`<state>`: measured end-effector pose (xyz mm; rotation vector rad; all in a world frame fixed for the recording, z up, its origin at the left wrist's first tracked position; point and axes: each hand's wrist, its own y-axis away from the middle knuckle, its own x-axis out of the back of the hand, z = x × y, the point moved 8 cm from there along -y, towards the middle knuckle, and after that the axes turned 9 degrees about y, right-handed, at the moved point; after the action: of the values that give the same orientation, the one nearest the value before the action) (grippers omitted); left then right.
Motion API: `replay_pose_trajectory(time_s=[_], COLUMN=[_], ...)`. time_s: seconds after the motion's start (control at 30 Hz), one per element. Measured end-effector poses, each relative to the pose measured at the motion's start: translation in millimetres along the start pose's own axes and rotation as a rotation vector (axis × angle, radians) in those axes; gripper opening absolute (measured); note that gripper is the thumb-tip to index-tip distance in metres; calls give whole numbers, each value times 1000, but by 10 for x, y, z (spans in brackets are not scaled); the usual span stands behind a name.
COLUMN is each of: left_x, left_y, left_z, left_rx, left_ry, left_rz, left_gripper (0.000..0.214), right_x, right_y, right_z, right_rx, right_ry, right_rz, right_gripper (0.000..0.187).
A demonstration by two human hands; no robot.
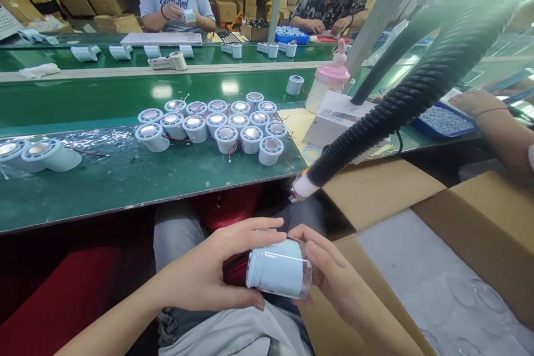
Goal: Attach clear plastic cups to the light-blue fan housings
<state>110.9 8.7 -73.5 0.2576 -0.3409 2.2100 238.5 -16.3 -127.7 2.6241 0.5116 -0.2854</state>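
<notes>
Above my lap, a light-blue plastic cylinder (276, 268) lies on its side between both hands, with a clear plastic cover (307, 271) around its right end. My left hand (217, 270) grips it from the left, fingers along the top and thumb underneath. The fingers of my right hand (327, 270) are closed round the clear end; some are hidden behind it. Beyond my hands, several white-and-blue round motor housings (251, 138) stand grouped on the green bench (137, 194), thin red and black wires trailing from them.
An open cardboard box (387, 194) with clear round parts stands at right. A black ribbed hose (375, 117) crosses above it. A pink-lidded bottle (329, 80) stands on the bench. Two people sit opposite; another person's arm (492, 122) reaches over a blue tray (444, 119).
</notes>
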Motion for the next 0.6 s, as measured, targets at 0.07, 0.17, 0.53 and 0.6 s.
replay_pose_trajectory(time_s=[0.07, 0.17, 0.53, 0.6], left_x=[2, 4, 20, 9], left_y=[-4, -10, 15, 44], left_z=[-7, -21, -67, -135], left_rx=[-7, -11, 176, 279], left_ry=[8, 22, 289, 444], left_rz=[1, -3, 122, 167], left_gripper=[86, 85, 61, 58], right_x=[-45, -109, -237, -109], right_y=[-27, -46, -11, -15], right_z=[50, 90, 109, -13], right_rx=[-64, -147, -169, 63], right_ry=[-42, -111, -88, 39], right_rz=[-30, -76, -255, -132], right_gripper=[53, 57, 77, 69])
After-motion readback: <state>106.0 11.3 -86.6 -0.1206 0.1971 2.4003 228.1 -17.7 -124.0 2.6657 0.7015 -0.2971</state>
